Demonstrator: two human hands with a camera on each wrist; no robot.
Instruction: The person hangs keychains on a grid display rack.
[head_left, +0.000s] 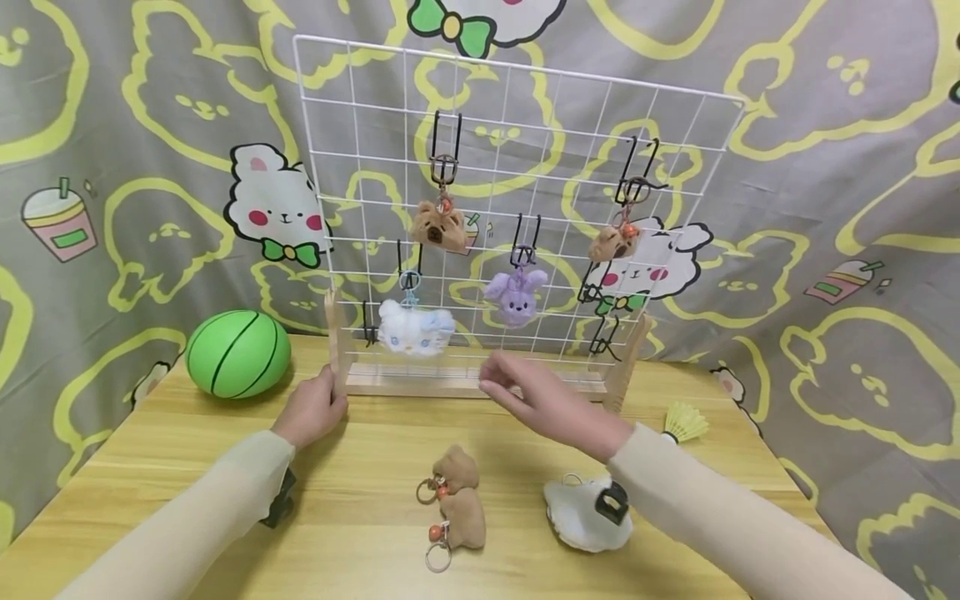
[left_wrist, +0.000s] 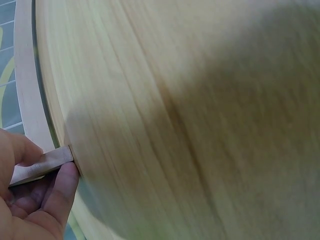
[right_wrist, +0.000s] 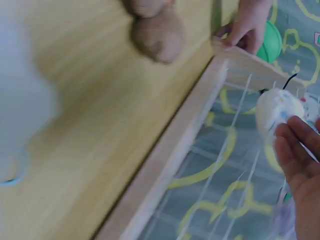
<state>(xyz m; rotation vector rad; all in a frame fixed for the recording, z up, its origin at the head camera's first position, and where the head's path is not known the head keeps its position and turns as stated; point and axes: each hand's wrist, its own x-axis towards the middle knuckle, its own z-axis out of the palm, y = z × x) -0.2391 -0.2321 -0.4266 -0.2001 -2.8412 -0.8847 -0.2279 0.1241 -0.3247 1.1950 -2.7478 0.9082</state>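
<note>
Pale wood sits between the thumb and fingers of the left hand point(head_left: 309, 410), which pinches the end of a narrow bar at the left side of the stand point(head_left: 337, 342). The right hand point(head_left: 551, 400) is raised in front of the stand's lower edge, its fingers loosely bent and slightly apart, holding nothing.

Just beyond the fingers rises the stand's white wire grid point(head_left: 508, 67), leaning between two wooden uprights. From its black hooks hang a white plush charm point(head_left: 415, 330) low on the left, a purple plush charm point(head_left: 517, 297) near the middle, a brown bear charm point(head_left: 438, 227) above and between them, and another brown charm point(head_left: 612, 243) toward the right.

Nearer the body, two brown plush pieces point(head_left: 463, 518) lie touching on the tabletop point(head_left: 360, 533), metal rings and orange beads beside them. A white plush piece point(head_left: 573, 521) lies below the right forearm, and a yellow shuttlecock point(head_left: 684, 423) rests past that sleeve. A green ball point(head_left: 238, 354) with black lines stands at the far left.

Yellowish wood grain runs across the tabletop. Behind and along both sides, creased grey cloth point(head_left: 180, 250) encloses the space, printed with yellow animal outlines, white bears in green bows and pink cups.
</note>
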